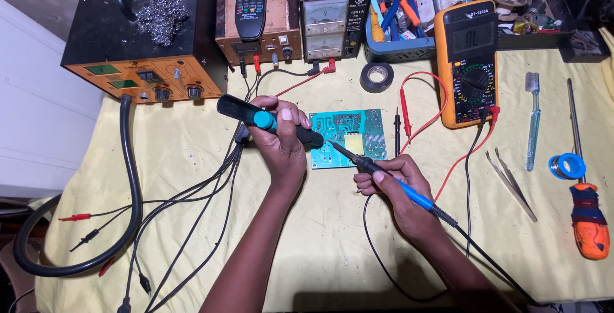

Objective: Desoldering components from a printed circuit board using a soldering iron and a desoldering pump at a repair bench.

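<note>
**Two hand tools converging on a circuit board: risks and orientation**

The left hand (281, 135) wraps its fingers (276, 103) around a dark handpiece with a teal collar (268, 121); the right hand (395, 182) grips a blue-handled soldering iron (384, 175) between thumb and fingers, pen-fashion. Both tips meet over the green circuit board (348, 135), which lies flat on the yellow-covered surface (320, 255), near its middle, between the orange-fronted station (144, 79) and the yellow multimeter (467, 63).

Orientation. The handpiece's long axis runs from upper left to lower right, its nozzle end toward the board's left edge. The iron's long axis runs from lower right to upper left, its dark tip on or just above the board's lower middle; contact cannot be confirmed. The board's long side lies roughly parallel to the surface's front edge.

Likely hazards, as judged from this arrangement. The board appears unclamped, so pressure from either tip could slide it. The two tips stand close together; a slip could bridge neighbouring tracks or bring a hot tip against the fingers. Several black and red leads (441, 105) cross the surface near the board, and the iron's own cable (486, 255) trails past the right forearm: a snag on any of them could jerk the tool off its point.
</note>
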